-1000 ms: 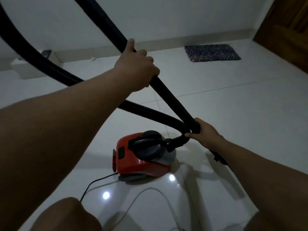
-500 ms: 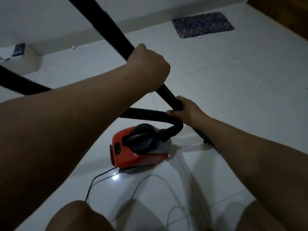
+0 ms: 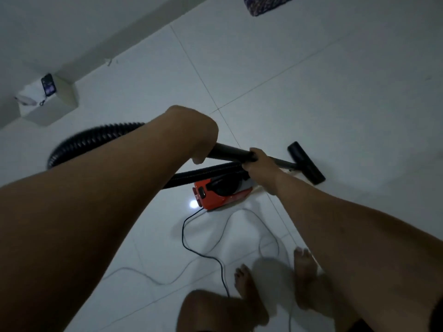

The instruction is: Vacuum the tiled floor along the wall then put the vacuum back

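Observation:
A red and black canister vacuum [image 3: 217, 196] sits on the white tiled floor [image 3: 335, 104] below my hands. Its black wand [image 3: 231, 153] lies nearly level above the canister. My left hand [image 3: 191, 130] is closed around the wand's upper end, and my right hand [image 3: 257, 161] grips it a little farther down. The black floor head [image 3: 306, 162] rests on the tiles to the right. A ribbed black hose [image 3: 96, 135] loops out to the left and back to the canister.
A black power cord [image 3: 203, 255] and a pale cable [image 3: 239, 216] trail over the tiles toward my bare feet [image 3: 249, 291]. A white box [image 3: 48, 104] carrying a phone stands by the wall at left. A dark mat's corner [image 3: 263, 6] shows at the top.
The wand has swung down from a steep tilt to nearly level, and its floor head now shows on the tiles. The view has risen and tipped downward, revealing my feet.

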